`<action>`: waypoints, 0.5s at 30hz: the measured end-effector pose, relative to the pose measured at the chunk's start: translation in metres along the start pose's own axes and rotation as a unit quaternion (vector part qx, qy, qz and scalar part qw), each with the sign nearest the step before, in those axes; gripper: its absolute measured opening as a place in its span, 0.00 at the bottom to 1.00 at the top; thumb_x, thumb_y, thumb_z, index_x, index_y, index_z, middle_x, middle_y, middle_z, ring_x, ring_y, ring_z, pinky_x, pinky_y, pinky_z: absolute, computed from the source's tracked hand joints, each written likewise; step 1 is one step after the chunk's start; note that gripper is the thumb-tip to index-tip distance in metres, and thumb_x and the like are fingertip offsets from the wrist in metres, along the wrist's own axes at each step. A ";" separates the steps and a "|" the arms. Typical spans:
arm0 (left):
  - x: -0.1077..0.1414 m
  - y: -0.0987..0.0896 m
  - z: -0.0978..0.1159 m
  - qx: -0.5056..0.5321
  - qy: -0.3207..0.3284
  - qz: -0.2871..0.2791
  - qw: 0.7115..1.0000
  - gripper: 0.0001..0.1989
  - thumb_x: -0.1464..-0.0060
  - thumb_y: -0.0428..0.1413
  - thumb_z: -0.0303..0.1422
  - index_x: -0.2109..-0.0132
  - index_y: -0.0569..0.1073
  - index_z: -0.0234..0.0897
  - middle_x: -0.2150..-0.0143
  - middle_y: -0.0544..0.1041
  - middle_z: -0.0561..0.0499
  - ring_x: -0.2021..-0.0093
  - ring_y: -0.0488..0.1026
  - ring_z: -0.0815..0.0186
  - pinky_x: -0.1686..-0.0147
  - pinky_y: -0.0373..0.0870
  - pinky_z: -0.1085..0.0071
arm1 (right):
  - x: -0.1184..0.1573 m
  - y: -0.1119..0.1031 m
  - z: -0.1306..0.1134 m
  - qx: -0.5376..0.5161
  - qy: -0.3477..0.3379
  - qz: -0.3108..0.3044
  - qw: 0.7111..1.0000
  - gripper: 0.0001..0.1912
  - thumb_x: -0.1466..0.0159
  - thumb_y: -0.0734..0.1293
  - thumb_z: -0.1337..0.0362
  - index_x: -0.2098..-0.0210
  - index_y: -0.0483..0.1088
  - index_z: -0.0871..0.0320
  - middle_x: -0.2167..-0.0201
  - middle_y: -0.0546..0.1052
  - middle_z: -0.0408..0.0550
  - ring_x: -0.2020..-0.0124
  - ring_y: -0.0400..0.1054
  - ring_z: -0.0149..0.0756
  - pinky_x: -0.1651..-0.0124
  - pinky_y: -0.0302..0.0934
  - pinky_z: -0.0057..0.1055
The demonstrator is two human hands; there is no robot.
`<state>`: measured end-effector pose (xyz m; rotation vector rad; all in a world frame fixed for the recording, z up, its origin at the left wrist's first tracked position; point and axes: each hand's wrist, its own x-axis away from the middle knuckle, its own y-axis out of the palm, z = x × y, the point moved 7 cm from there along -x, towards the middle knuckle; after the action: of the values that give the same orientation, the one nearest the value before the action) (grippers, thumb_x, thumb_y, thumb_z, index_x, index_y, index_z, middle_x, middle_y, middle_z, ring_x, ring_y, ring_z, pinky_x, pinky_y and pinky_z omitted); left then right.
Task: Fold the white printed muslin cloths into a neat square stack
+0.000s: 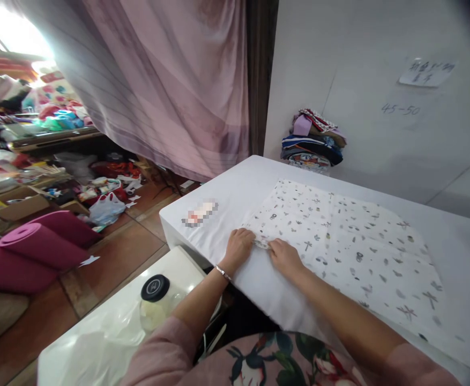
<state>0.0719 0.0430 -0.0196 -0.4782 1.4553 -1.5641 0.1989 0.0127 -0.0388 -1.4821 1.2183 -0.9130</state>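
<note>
A white cloth with small grey and brown plant prints [339, 241] lies spread on the white-covered table [235, 187]. Its near left edge is rolled or folded between my hands. My left hand [240, 245], with a silver bracelet at the wrist, has its fingers closed on that edge. To its right, my right hand [285, 256] pinches the same edge, a short stretch of cloth showing between the two. A small blurred item [200, 213] rests on the table beyond my left hand.
A jar with a black lid [155, 288] stands on a white lower surface [110, 311] at my left. Folded clothes [313, 140] are stacked by the wall. Pink rolls [37, 252] and boxes crowd the floor; a pink curtain [186, 80] hangs behind.
</note>
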 end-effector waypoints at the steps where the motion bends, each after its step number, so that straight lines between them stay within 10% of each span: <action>1: -0.001 -0.004 -0.010 -0.004 -0.017 0.006 1.000 0.13 0.48 0.49 0.23 0.58 0.72 0.39 0.57 0.75 0.48 0.52 0.66 0.60 0.53 0.59 0.63 | 0.000 0.000 0.000 -0.002 0.002 -0.002 1.000 0.11 0.36 0.56 0.66 0.58 0.67 0.57 0.59 0.71 0.48 0.57 0.63 0.36 0.59 0.53 0.28; 8: 0.017 -0.018 -0.075 0.083 -0.292 0.057 0.951 0.14 0.45 0.49 0.34 0.54 0.72 0.38 0.56 0.75 0.46 0.57 0.70 0.61 0.61 0.63 0.68 | -0.001 0.001 -0.002 -0.009 -0.003 -0.006 1.000 0.16 0.37 0.55 0.68 0.51 0.66 0.55 0.56 0.71 0.49 0.56 0.63 0.36 0.60 0.53 0.29; 15: 0.035 -0.009 -0.057 0.223 -0.369 0.039 0.901 0.10 0.48 0.50 0.34 0.70 0.74 0.36 0.69 0.77 0.47 0.66 0.72 0.63 0.67 0.61 0.71 | -0.005 0.003 0.007 -0.069 -0.002 -0.011 0.998 0.18 0.37 0.56 0.67 0.49 0.66 0.55 0.53 0.71 0.48 0.52 0.64 0.36 0.51 0.53 0.29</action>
<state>0.0056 0.0461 -0.0343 -0.6340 0.5109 -1.3696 0.2038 0.0192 -0.0435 -1.6084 1.2860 -0.8538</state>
